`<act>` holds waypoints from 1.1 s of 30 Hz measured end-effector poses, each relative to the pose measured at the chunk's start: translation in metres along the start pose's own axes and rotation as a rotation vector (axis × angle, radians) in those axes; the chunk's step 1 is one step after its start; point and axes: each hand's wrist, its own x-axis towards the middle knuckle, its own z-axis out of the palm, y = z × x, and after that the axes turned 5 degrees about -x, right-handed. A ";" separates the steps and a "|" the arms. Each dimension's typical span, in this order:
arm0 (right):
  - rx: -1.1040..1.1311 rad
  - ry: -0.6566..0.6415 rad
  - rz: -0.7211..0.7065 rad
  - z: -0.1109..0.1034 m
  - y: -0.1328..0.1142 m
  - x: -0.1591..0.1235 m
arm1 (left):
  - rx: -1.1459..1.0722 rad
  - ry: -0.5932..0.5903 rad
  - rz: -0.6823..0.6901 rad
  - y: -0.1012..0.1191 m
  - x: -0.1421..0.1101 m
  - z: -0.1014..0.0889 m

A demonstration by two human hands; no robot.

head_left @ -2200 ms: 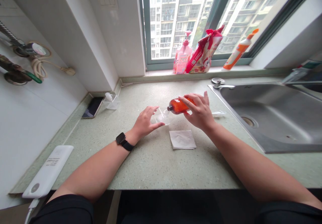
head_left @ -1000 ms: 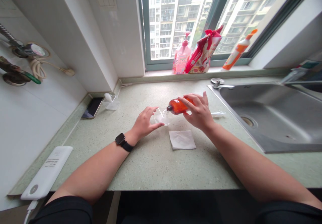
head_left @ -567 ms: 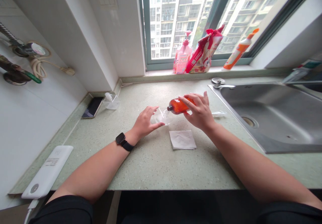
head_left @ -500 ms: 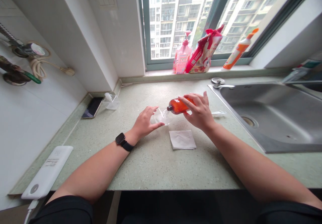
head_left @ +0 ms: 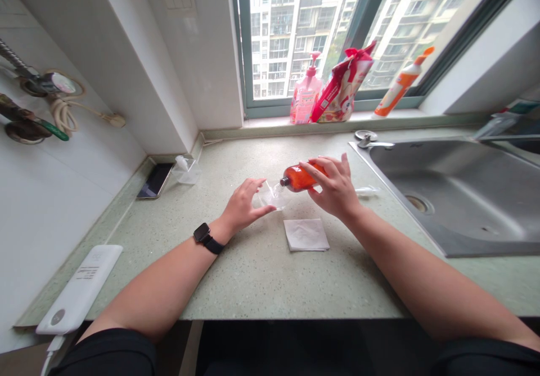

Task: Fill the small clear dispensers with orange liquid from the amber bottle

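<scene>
My right hand [head_left: 333, 184] is wrapped round an orange-red see-through bottle [head_left: 298, 178]. The bottle lies nearly level, its uncapped dark threaded neck pointing left. Clear liquid appears to run from that neck into a small clear plastic container [head_left: 274, 197]. Thumb and fingers of my left hand [head_left: 244, 204] grip the container from its left side; a black watch is on that wrist. Just below the bottle, on the counter, lies a folded white tissue [head_left: 306, 235]. The liquid's level in the container is hard to make out.
A steel sink [head_left: 447, 250] is set into the counter at right, near a small white item [head_left: 367, 191]. At left are a phone [head_left: 155, 180], a clear container [head_left: 187, 172] and a white power bank [head_left: 80, 289]. A pink pump bottle [head_left: 305, 97] stands on the windowsill.
</scene>
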 end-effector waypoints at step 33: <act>-0.013 0.018 -0.015 0.001 0.000 0.000 | 0.010 -0.004 0.021 -0.002 0.001 0.001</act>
